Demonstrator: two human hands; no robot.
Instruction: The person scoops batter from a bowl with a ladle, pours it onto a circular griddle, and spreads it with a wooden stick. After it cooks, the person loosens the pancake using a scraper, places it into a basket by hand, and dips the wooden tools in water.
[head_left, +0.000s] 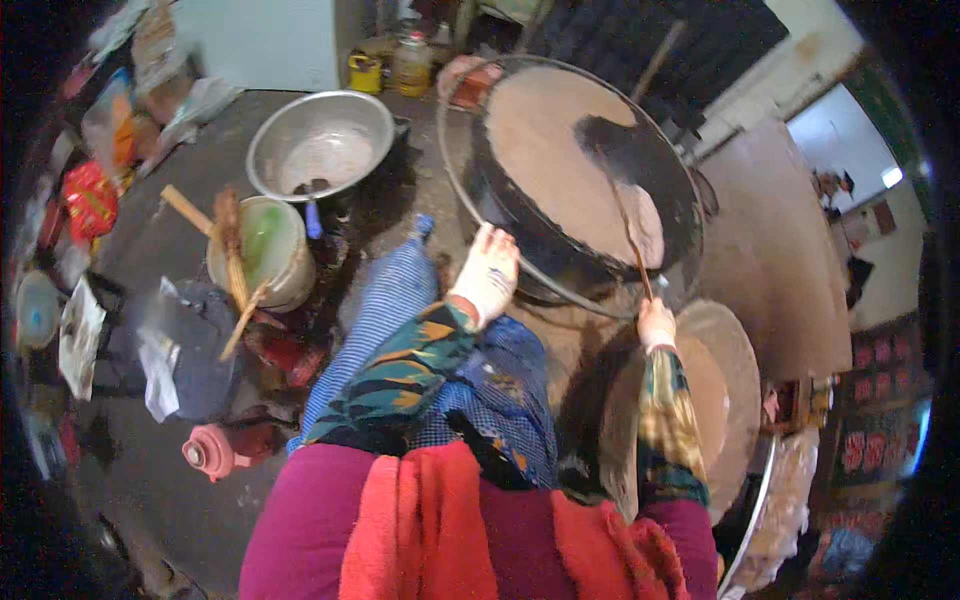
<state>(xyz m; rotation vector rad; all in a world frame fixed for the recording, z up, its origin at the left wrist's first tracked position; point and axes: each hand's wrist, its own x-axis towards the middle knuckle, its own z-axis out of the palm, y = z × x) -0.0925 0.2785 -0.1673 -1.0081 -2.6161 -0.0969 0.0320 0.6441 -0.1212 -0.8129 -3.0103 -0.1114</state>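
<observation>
A big round black griddle (517, 202) stands before me, with a pale brown layer of batter (555, 150) over most of it. Dark surface shows at its right side. A metal hoop (459, 184) runs around the griddle. My left hand (489, 271), in a whitish glove, lies with its fingers at the hoop's near edge; whether they grip it is unclear. In my right hand (657, 324), also covered in white, is the handle of a long thin stick (626, 214). Its far end reaches the dark patch on the griddle. Below my right forearm is a wide basin (739, 360) holding pale brown liquid.
At the left stand a metal bowl (259, 154) and a bucket (296, 281) with sticks and a brush (229, 217) across it. A pink lidded object (214, 452) lies nearer. Oil bottles (412, 64) stand at the back. A brown board or tabletop (772, 262) is at the right.
</observation>
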